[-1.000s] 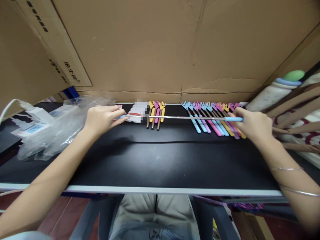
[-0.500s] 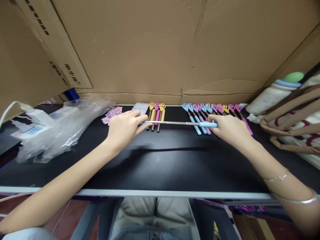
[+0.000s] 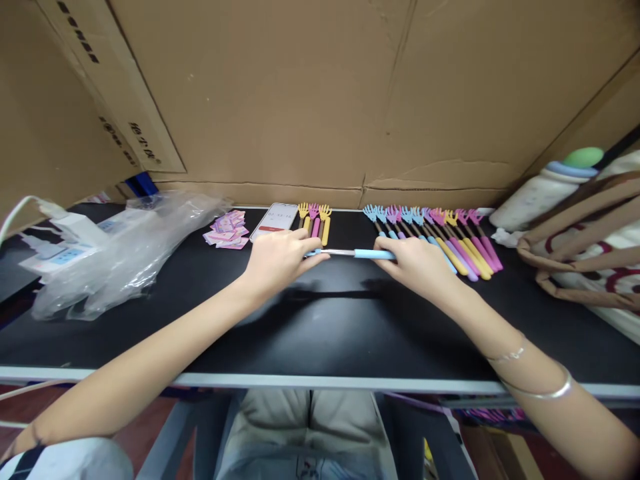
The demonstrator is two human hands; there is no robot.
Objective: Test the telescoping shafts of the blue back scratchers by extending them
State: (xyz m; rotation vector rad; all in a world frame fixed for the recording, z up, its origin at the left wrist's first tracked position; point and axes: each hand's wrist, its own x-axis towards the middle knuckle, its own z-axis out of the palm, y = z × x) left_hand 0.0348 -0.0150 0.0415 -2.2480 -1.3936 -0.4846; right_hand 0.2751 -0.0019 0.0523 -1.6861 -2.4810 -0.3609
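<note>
A telescopic back scratcher (image 3: pixel 369 254) with a light blue handle is held level above the black table, its metal rod mostly slid in. My left hand (image 3: pixel 275 263) is closed around its head end, where a bit of blue shows between the fingers. On the handle's end, my right hand (image 3: pixel 417 263) is closed. Behind my right hand lies a row of several back scratchers (image 3: pixel 463 248) in blue, purple, pink and yellow, claws toward the cardboard wall. Past my left hand are three more back scratchers (image 3: pixel 325 230), yellow and pink, partly covered by that hand.
Left of centre lie a phone (image 3: pixel 280 215) with a timer screen and a pile of small printed cards (image 3: pixel 227 231). A clear plastic bag (image 3: pixel 133 257) and a power strip (image 3: pixel 67 253) are further left. At right are a white bottle (image 3: pixel 540 193) and a brown-handled bag (image 3: pixel 565 250).
The back scratcher has become much shorter as my right hand moved left toward my left hand, which shifted slightly right. The phone and more of the right row are now uncovered.
</note>
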